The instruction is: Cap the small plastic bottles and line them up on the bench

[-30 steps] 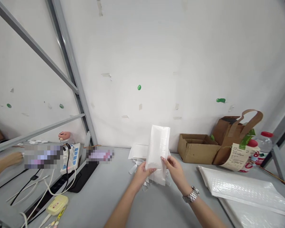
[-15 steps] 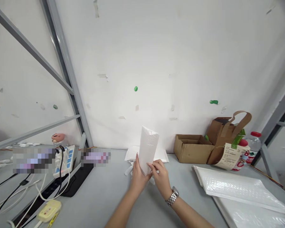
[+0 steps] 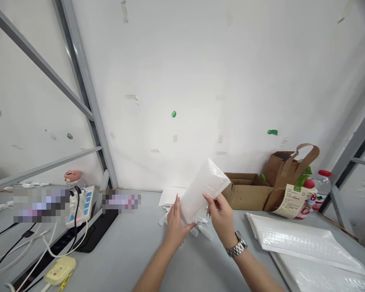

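White pouch: you have it raised over the tabletop [image 3: 124, 247], between your two hands. Its upper end leans toward the right-hand side; half a second ago it stood nearer upright.
Left grip: your left hand [image 3: 174, 228] is closed around the pouch [image 3: 200, 187] at its lower end, fingers along the left edge, thumb across the bottom.
Right grip: your right hand [image 3: 222, 221] pinches the right edge, about midway up. It was near the lower end before; the hold is now spread along the length, with the upper part free.
Small white pieces: loose below the pouch, between the two grips [image 3: 204, 232]. The tilt exposes more of them; count unclear.
Flat white mailer: behind the left grip [image 3: 171, 196], partly hidden by the pouch.
Cardboard box: just beyond the right grip [image 3: 252, 197], its near left corner behind the pouch and hand.
Paper bag: beside the box, farther right of the right grip [image 3: 273, 172].
Bubble mailers: overlapping, flat, right of the right grip [image 3: 304, 239].
Pouch contents: cannot tell.
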A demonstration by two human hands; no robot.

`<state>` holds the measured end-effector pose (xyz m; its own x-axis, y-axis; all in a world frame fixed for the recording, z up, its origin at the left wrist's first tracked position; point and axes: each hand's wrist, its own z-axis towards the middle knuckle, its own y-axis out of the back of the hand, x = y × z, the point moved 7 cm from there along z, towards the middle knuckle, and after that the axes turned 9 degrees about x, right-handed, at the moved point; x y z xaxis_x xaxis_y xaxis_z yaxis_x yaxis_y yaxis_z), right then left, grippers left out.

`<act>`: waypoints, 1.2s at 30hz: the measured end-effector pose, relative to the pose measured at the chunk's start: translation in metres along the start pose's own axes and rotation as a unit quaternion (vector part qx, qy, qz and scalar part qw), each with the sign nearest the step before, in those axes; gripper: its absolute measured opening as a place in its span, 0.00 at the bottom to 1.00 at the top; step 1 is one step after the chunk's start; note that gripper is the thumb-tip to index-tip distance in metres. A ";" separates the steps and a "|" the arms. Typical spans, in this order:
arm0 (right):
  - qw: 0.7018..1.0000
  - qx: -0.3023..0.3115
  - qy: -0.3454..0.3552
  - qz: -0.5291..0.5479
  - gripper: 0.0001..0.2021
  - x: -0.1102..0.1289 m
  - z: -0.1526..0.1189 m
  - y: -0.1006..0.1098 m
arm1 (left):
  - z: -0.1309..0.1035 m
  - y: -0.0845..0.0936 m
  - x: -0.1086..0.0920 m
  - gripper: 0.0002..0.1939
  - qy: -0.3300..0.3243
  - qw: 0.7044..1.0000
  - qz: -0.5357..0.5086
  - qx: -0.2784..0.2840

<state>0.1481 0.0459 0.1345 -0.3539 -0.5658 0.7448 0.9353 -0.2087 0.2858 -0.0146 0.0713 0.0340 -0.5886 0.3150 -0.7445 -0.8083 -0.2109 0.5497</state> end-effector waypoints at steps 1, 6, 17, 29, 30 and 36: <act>1.000 -0.013 0.007 0.010 0.11 0.003 0.002 0.007 | 0.000 -0.002 0.003 0.54 0.007 1.000 -0.002 0.002; 0.996 -0.076 0.008 0.043 0.10 0.011 0.007 0.040 | 0.000 -0.010 0.017 0.54 0.049 0.998 0.013 0.042; 0.965 -0.071 -0.093 0.235 0.13 -0.018 -0.015 0.024 | 0.003 -0.003 0.004 0.36 0.077 0.840 -0.532 0.073; 0.912 0.027 -0.307 0.270 0.17 -0.091 -0.007 0.019 | 0.006 0.026 0.040 0.18 0.244 0.840 -0.484 -0.036; 0.904 0.046 -0.320 0.280 0.17 -0.096 -0.006 0.016 | 0.007 0.032 0.046 0.17 0.245 0.844 -0.473 -0.063; 0.883 0.031 -0.348 0.313 0.18 -0.129 0.002 -0.012 | 0.003 0.071 0.072 0.14 0.214 0.852 -0.395 -0.269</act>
<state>0.1825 0.1226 0.0363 0.2946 0.0764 0.9526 0.9543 0.0287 -0.2975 -0.1141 0.0816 0.0203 0.2840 0.2140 -0.9346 -0.7776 -0.5189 -0.3551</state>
